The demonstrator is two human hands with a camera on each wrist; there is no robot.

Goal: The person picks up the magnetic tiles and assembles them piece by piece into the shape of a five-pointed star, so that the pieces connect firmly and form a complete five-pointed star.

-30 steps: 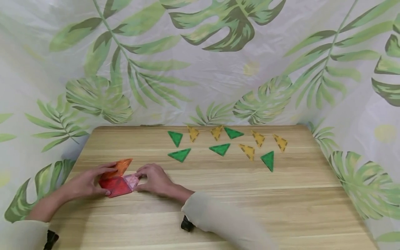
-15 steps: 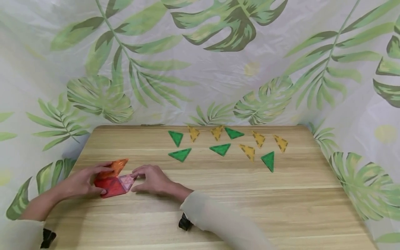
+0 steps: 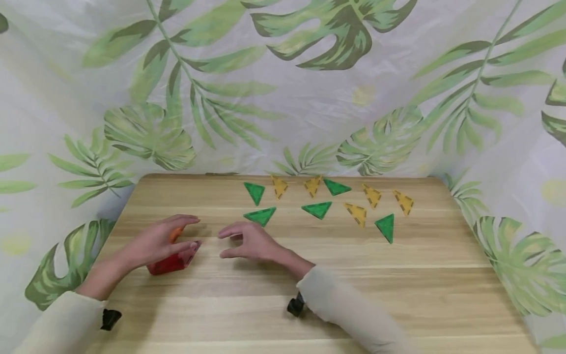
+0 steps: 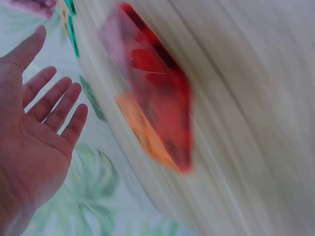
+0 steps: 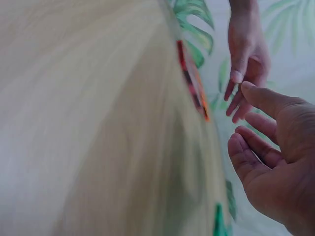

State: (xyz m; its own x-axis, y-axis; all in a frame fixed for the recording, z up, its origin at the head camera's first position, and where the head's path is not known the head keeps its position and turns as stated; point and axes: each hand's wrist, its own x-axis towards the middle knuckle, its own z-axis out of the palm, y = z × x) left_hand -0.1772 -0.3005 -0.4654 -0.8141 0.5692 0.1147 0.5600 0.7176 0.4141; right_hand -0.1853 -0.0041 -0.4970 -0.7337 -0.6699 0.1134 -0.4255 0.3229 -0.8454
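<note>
A red translucent magnetic tile (image 3: 166, 266) lies on the left part of the table. A pink triangular tile (image 4: 114, 42) and an orange tile (image 4: 143, 129) adjoin it, blurred in the left wrist view. Over this group hovers my left hand (image 3: 155, 243), its fingers extended and nothing held; in the left wrist view it is apart from the tiles. It hides most of the orange tile from the head view. To the right of the group, my right hand (image 3: 257, 244) is raised over the wood, fingers loosely bent, holding nothing.
Several green triangular tiles (image 3: 317, 210) and several yellow triangular tiles (image 3: 356, 214) lie spread along the back of the wooden table (image 3: 353, 295). A leaf-patterned cloth (image 3: 265, 113) hangs behind the back edge and along the sides.
My left hand has let go of the red and orange tiles and lifted above them. My right hand has left the pink tile and moved right. The head view has shifted slightly.
</note>
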